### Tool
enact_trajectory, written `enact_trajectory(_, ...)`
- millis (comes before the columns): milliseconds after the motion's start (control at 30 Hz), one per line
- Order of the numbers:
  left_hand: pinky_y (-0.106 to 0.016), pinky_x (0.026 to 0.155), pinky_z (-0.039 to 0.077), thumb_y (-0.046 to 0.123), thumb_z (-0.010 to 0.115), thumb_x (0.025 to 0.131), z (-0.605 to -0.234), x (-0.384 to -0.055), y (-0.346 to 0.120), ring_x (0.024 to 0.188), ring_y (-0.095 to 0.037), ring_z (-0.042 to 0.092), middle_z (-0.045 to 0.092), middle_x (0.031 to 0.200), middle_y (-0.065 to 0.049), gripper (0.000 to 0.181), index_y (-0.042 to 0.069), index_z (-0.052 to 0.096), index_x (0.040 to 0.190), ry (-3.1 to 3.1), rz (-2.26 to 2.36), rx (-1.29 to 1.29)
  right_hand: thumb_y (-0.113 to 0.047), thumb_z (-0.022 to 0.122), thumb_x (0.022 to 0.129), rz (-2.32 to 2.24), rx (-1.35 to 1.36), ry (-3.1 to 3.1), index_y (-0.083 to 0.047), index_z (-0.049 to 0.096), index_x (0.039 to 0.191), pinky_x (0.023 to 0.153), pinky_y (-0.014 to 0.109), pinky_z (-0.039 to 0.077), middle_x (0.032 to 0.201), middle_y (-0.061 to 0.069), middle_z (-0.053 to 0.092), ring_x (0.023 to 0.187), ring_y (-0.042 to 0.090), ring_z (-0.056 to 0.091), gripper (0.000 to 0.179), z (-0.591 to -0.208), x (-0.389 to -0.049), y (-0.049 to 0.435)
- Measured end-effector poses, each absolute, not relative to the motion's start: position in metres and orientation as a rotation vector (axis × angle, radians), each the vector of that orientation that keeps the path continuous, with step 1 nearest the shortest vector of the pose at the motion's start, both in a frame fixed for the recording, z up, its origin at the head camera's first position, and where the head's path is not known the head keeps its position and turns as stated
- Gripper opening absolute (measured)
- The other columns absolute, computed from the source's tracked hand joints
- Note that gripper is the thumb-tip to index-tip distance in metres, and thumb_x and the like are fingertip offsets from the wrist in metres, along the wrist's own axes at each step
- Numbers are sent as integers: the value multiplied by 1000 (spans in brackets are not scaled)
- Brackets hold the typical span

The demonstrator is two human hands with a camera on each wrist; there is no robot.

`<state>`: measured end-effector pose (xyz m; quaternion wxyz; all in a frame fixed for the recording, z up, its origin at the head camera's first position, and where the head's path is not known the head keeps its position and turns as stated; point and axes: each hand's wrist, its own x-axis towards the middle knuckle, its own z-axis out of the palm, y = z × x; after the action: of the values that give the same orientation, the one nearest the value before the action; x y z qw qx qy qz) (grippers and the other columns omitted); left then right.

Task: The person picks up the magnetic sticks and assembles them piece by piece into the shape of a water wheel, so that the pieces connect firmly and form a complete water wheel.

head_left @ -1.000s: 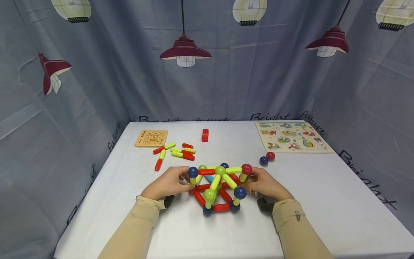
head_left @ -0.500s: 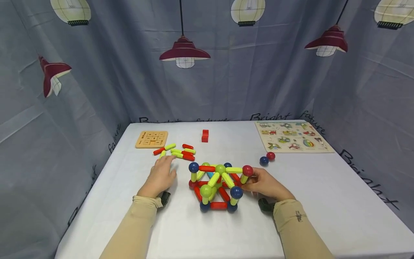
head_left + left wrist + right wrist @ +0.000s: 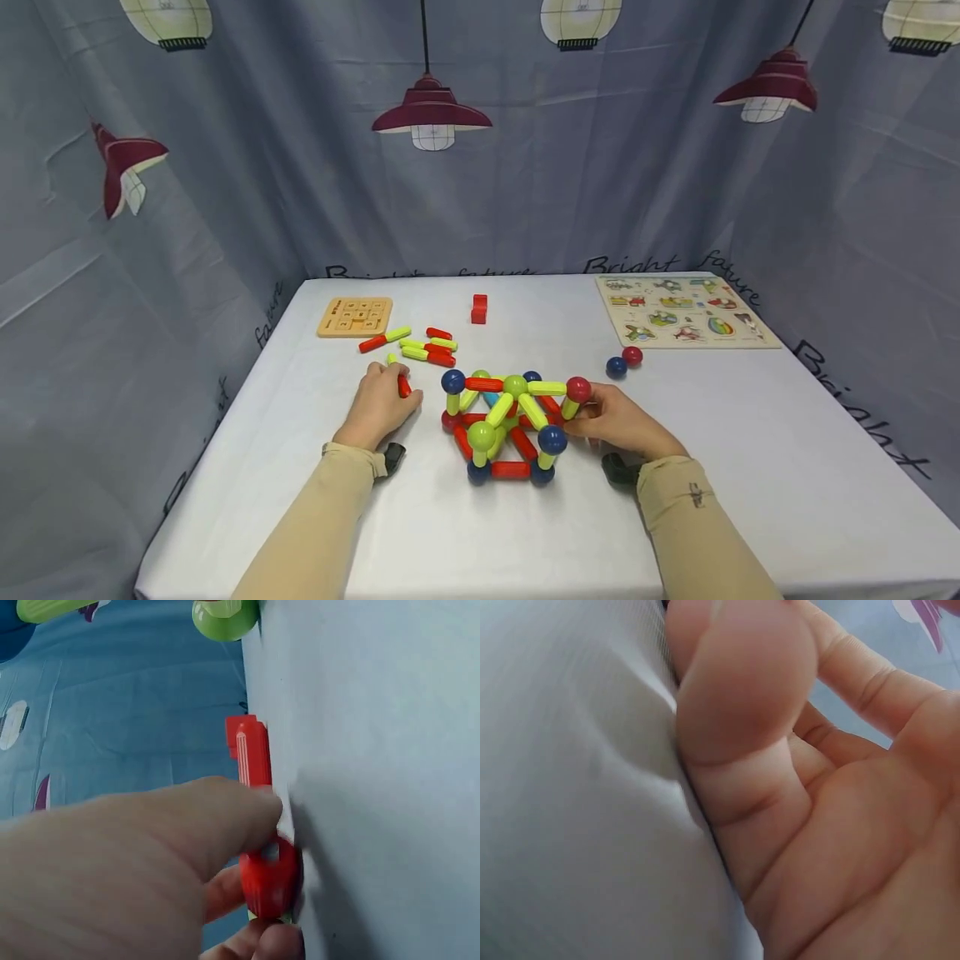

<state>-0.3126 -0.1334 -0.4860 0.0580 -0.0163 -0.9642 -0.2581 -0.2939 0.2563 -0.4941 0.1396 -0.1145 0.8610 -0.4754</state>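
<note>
In the head view a magnetic ball-and-stick frame (image 3: 511, 470) of red and lime sticks with blue, red and green balls stands on the white table. My right hand (image 3: 624, 423) holds its right side, thumb and fingers around a lower corner below a red ball (image 3: 578, 389); the gripped part is hidden. In the right wrist view that hand's fingers (image 3: 742, 690) are curled close to the tabletop. Left of the frame, my left hand (image 3: 377, 408) pinches a red-and-lime magnetic stick (image 3: 264, 889) close over the table. The stick's lime end shows past the fingers.
Several more red-and-lime sticks (image 3: 429, 356) lie beyond my left hand. A wooden number puzzle (image 3: 355, 317) is at the back left, a red block (image 3: 479, 309) at the back middle. Blue (image 3: 617, 367) and red balls (image 3: 632, 357) lie before a picture board (image 3: 686, 312).
My left hand has let go of the frame's left side, moved left to the loose sticks and taken hold of one. My right hand has stayed at the frame, which has shifted slightly.
</note>
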Motion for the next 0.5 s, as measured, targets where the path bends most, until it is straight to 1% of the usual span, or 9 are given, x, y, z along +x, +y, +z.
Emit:
enact_trajectory(67, -38, 78, 50, 23, 72, 91, -486, -316, -132, 89, -29, 56, 53, 115, -20, 44, 2, 64, 129, -2934, -799, -51, -20, 82, 85, -1373, -322, 2492, -9, 65, 123, 62, 36, 51, 80, 9, 67, 67, 27, 59, 42, -494, -294, 258)
enact_trajectory(200, -38, 80, 52, 15, 67, 89, -486, -318, -130, 86, -28, 57, 54, 112, -20, 47, -3, 61, 132, -2975, -784, -72, -19, 82, 86, -1372, -332, 2496, -8, 65, 123, 62, 36, 51, 80, 9, 67, 68, 27, 59, 42, -493, -293, 259)
enact_trajectory(267, -37, 79, 52, 12, 66, 87, -486, -318, -128, 86, -27, 56, 55, 108, -18, 49, -4, 60, 133, -2985, -790, -90, -19, 82, 86, -1373, -336, 2496, -8, 65, 123, 62, 36, 51, 80, 9, 67, 67, 27, 59, 42, -493, -293, 259)
enact_trajectory(333, -35, 74, 52, 10, 67, 86, -485, -316, -127, 84, -25, 56, 57, 102, -15, 46, -2, 61, 130, -2984, -832, -117, -19, 82, 86, -1378, -331, 2493, -8, 65, 123, 61, 36, 51, 79, 9, 66, 67, 27, 59, 42, -493, -293, 259)
enact_trajectory(433, -31, 63, 50, 9, 70, 86, -482, -311, -126, 74, -22, 58, 61, 90, -11, 42, 2, 61, 126, -2997, -982, -164, -19, 82, 86, -1378, -324, 2487, -8, 65, 123, 62, 36, 51, 79, 9, 66, 68, 27, 59, 42, -493, -294, 258)
enact_trajectory(500, -30, 58, 50, 9, 71, 86, -479, -308, -126, 67, -20, 60, 63, 85, -9, 42, 3, 60, 126, -3001, -1078, -195, -20, 82, 86, -1377, -322, 2485, -8, 66, 122, 62, 36, 51, 79, 9, 65, 69, 27, 59, 41, -493, -294, 257)
